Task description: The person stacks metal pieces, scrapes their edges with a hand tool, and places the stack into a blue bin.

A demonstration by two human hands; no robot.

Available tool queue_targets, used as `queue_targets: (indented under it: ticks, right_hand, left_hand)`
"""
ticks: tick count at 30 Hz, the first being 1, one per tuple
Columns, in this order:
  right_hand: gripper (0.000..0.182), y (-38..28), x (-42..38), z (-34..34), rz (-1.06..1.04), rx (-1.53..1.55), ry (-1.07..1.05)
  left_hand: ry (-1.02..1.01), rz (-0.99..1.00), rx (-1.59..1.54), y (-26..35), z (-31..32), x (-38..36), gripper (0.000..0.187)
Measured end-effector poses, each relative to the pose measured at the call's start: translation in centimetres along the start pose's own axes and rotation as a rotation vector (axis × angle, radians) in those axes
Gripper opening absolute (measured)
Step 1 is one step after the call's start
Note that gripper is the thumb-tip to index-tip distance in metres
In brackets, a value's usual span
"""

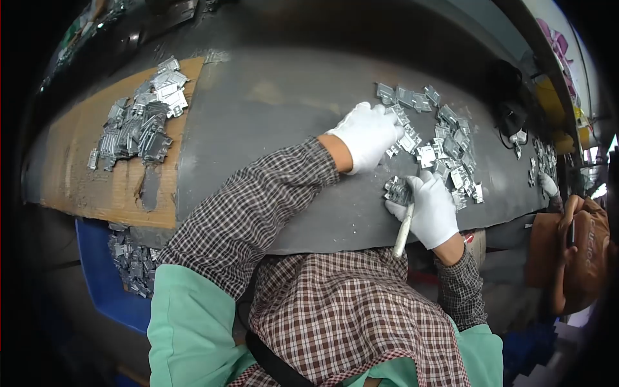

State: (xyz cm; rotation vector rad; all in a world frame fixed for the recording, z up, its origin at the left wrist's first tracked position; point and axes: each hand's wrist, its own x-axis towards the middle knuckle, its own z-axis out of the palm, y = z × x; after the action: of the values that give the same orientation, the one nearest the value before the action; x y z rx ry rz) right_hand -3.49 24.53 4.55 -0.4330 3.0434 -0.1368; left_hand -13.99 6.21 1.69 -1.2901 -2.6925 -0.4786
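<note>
My left hand (367, 137), in a white glove, reaches over the grey table at the left edge of a loose pile of silvery metal parts (454, 145). Its fingers are bent down toward the parts, and whether they grip one is hidden. Nearer the table's front edge, my right hand (431, 208), also gloved, is closed around a pale, pen-like tool (404, 231) that points down toward my lap. A small cluster of metal parts (398, 190) is also held at the fingers of this hand.
A heap of similar metal parts (138, 122) lies on a brown cardboard sheet (71, 151) at the left. Below it is a blue bin (106, 290) with more parts. At the far right, a co-worker's gloved hand (548, 185) is beside another pile (543, 158).
</note>
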Motion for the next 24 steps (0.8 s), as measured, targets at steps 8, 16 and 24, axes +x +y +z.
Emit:
queue_targets:
  ticks: [8,16,24]
  right_hand:
    - [0.056,-0.4,0.2,0.0,-0.094,-0.055,0.011]
    - [0.052,0.2,-0.2,0.9,-0.026,0.036,0.0]
    - [0.056,-0.7,0.2,-0.1,0.09,0.038,-0.044]
  left_hand:
    - [-0.193,0.043,-0.001,-0.1,-0.6,2.2,0.022]
    - [0.083,0.044,0.14,1.4,-2.9,-5.6,0.011]
    - [0.127,-0.015,-0.089,6.2,-2.1,-11.0,0.019]
